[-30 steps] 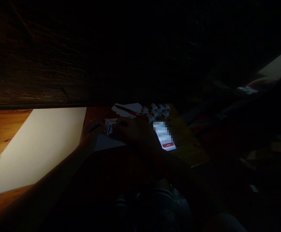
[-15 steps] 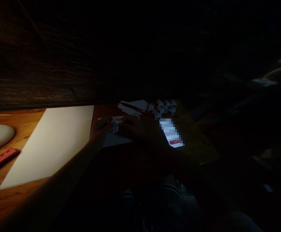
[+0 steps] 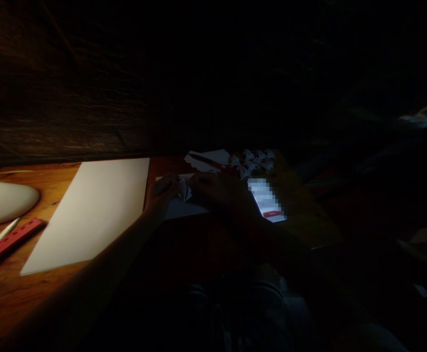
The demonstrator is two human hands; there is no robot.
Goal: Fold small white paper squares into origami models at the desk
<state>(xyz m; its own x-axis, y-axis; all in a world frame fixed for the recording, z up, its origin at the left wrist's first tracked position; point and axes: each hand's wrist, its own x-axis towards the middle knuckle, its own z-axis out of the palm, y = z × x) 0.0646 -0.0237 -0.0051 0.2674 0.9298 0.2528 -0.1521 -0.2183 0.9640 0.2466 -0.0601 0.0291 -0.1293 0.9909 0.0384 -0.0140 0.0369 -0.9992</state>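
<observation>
A small white folded-paper piece (image 3: pixel 185 189) with pointed corners sits between my two hands. My left hand (image 3: pixel 162 189) pinches it from the left, fingers closed. From the right, my right hand (image 3: pixel 210 187) grips its other side, its fingers bent and mostly in shadow. Both hands are over a white sheet of paper (image 3: pixel 184 210) lying on the wooden table. Past my right hand lie several similar folded-paper pieces (image 3: pixel 259 159) in a cluster, next to scissors (image 3: pixel 218 165) with dark blades resting on loose paper (image 3: pixel 202 157).
A lit phone (image 3: pixel 266 200) lies right of my hands. To the left are a large stack of white paper (image 3: pixel 96 205), a red power strip (image 3: pixel 13 242), a thin white object (image 3: pixel 4 232) and a rounded white object (image 3: pixel 6 201). A dark wall (image 3: pixel 88 107) borders the wooden table (image 3: pixel 62 293).
The view has shifted slightly, so the table's things appear further right. The folded-paper piece has turned between my fingers and shows a narrower shape. Both hands still hold it.
</observation>
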